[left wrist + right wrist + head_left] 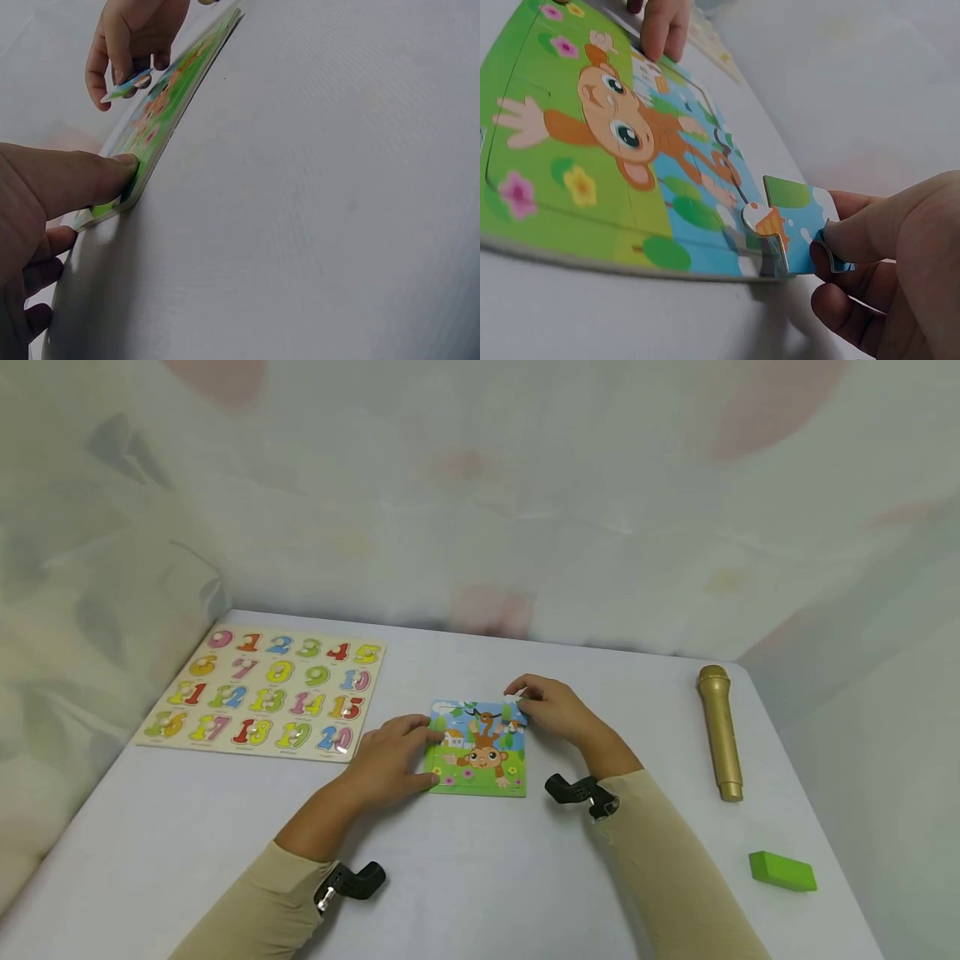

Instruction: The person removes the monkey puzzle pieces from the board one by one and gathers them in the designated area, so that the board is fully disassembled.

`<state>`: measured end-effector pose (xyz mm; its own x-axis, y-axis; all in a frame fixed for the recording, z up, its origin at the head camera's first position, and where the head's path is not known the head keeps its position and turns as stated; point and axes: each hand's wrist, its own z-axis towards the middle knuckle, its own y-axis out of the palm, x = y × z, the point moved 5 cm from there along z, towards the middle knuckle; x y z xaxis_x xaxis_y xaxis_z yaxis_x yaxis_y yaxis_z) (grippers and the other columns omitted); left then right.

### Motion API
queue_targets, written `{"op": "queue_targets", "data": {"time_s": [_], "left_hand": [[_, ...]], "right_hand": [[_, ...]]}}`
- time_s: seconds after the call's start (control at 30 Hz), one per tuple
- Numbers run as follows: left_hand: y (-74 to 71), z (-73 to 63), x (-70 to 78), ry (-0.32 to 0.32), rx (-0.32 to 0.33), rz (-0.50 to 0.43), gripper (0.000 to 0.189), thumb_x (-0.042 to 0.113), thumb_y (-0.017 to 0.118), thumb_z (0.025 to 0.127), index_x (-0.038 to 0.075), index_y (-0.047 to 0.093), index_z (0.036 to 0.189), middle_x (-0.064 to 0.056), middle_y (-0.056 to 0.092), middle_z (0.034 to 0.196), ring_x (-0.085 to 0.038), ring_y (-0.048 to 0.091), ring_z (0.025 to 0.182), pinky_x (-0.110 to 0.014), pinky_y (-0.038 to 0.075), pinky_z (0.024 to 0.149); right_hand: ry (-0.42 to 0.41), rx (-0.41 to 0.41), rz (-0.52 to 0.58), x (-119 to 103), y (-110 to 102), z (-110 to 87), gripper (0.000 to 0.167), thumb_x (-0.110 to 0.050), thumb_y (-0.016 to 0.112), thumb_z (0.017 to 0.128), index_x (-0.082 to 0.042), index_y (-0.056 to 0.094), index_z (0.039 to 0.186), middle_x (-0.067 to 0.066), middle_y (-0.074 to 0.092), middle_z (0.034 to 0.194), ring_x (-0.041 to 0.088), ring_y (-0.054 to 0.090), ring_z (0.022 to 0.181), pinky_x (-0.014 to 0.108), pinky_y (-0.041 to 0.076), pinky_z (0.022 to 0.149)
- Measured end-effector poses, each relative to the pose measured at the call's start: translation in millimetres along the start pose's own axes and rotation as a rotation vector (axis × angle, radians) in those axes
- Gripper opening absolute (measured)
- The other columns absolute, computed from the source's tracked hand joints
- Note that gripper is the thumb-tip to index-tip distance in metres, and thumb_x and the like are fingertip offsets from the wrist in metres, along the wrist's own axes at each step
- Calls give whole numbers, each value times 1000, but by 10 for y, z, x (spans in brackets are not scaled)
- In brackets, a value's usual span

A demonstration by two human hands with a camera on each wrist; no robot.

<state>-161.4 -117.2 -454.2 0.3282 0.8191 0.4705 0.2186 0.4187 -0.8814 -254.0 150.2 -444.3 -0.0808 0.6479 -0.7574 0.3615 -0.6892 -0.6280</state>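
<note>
A square monkey jigsaw puzzle (480, 756) lies on the white table in front of me. My left hand (390, 760) rests at its left edge, and in the left wrist view the thumb (112, 176) presses on the board's corner with straight fingers beside it. At the upper right corner my right hand (555, 706) pinches a loose puzzle piece (795, 225) between thumb and fingers. That piece is blue and green with part of an orange-roofed house, tilted up over the board's corner. Whether its lower edge touches the board I cannot tell.
A wooden number puzzle board (281, 693) with pegged numerals lies at the left. On the right are a gold microphone (722, 735) and a green block (782, 871). A patterned curtain (480, 510) hangs behind the table.
</note>
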Motion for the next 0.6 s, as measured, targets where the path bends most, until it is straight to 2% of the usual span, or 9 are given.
{"op": "queue_targets", "data": {"time_s": [0.33,0.6], "left_hand": [[16,14,-12,-7,-11,10,66,34,89,88,18,64,146,-12,47,161,-37,38,152,-64,35,114],[17,14,-21,-8,-11,5,66,34,89,88,19,64,147,-11,47,162,-37,37,153,-65,34,114]], "right_hand": [[39,19,-28,130,-111,-82,25,-13,60,104,-18,73,124,8,66,111,28,57,104,46,47,92],[30,35,-70,239,-174,-117,23,-13,60,104,-18,74,122,7,68,110,28,59,103,47,48,93]]}}
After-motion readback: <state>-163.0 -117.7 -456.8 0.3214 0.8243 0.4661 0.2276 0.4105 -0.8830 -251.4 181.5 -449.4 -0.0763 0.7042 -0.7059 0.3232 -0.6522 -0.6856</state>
